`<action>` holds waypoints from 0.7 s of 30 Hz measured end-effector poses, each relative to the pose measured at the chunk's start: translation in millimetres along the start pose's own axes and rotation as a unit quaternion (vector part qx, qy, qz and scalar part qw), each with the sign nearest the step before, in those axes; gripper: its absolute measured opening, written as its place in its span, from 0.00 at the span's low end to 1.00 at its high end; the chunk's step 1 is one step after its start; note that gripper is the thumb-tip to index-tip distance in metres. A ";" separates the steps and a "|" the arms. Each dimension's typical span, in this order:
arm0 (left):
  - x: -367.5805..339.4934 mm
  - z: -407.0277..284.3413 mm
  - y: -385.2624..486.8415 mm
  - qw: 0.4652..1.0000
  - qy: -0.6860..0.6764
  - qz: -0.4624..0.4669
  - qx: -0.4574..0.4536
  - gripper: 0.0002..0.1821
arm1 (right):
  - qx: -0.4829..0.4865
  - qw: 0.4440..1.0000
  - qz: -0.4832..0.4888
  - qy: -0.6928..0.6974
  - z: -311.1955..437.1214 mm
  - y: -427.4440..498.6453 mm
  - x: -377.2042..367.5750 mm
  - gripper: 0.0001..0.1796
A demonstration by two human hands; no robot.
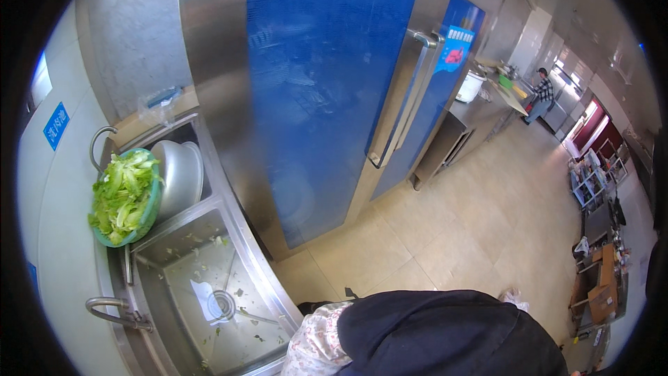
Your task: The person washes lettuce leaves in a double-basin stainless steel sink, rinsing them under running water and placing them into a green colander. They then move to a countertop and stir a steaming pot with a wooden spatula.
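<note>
Neither of my hands can be seen; my dark sleeve and a floral-patterned cloth fill the bottom middle of the head view. Before me at the left is a stainless steel sink basin [182,271] with scraps of leaf scattered over its bottom. A white piece of paper or plastic [206,300] lies beside the drain [223,304]. Beyond it, a green plastic basket [152,209] heaped with leafy green lettuce [122,193] rests tilted at the wall side of the sink. A large metal bowl [182,177] leans in the far basin, touching or close behind the basket.
A curved faucet [112,305] stands at the near basin, another [96,141] at the far one. Tall steel cabinets with blue doors [323,89] flank the sink. Across the tiled floor [443,240], a person [543,96] stands at a counter. Racks and cardboard boxes [603,287] line the right.
</note>
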State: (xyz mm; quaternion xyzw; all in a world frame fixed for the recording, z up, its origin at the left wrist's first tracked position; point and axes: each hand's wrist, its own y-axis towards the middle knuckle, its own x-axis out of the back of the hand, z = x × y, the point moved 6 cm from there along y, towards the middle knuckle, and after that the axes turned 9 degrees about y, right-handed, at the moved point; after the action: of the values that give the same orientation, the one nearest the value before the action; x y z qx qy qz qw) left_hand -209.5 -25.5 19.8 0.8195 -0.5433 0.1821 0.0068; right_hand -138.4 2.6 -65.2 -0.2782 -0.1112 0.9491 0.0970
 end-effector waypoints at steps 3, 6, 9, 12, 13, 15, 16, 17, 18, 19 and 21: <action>21.4 6.0 -4.9 0.999 -0.035 -0.017 0.013 0.26 | -0.061 0.998 -0.007 0.025 6.6 2.7 -11.4 0.43; 61.1 18.9 -24.0 0.993 -0.091 -0.065 0.036 0.26 | -0.129 0.990 -0.006 0.052 -5.5 11.2 -45.3 0.45; 91.8 29.5 -48.0 0.979 -0.162 -0.109 0.060 0.26 | -0.173 0.979 -0.104 -0.001 -16.5 12.9 -55.3 0.43; 109.5 27.7 -68.7 0.964 -0.211 -0.143 0.069 0.25 | -0.195 0.978 -0.061 0.030 -19.0 3.7 -65.8 0.41; 112.4 25.6 -75.5 0.960 -0.225 -0.153 0.071 0.25 | -0.191 0.979 -0.050 0.044 -17.5 1.8 -67.6 0.41; 118.5 21.9 -84.3 0.950 -0.248 -0.174 0.076 0.25 | -0.237 0.966 -0.046 0.087 -20.9 -3.6 -71.2 0.29; 121.3 20.0 -88.6 0.945 -0.259 -0.184 0.078 0.25 | -0.244 0.965 -0.023 0.096 -20.7 -3.3 -75.3 0.25; 124.8 17.3 -89.5 0.941 -0.267 -0.193 0.083 0.25 | -0.239 0.964 -0.005 0.112 -17.5 -1.2 -77.7 0.22; 127.3 15.2 -92.3 0.937 -0.274 -0.203 0.082 0.25 | -0.245 0.960 0.003 0.138 -16.3 0.5 -77.8 0.21; 130.0 12.0 -92.9 0.932 -0.283 -0.212 0.084 0.25 | -0.235 0.958 0.007 0.166 -11.3 1.5 -75.8 0.19; 137.0 5.7 -89.8 0.923 -0.299 -0.229 0.083 0.25 | -0.212 0.951 -0.009 0.224 4.9 12.7 -58.9 0.18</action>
State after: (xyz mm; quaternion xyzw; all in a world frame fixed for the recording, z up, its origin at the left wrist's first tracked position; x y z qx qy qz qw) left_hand -80.6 -111.6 73.2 0.9354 -0.3008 -0.0330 -0.1828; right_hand -94.0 -24.8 -34.6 -0.4970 -0.2879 0.8159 0.0663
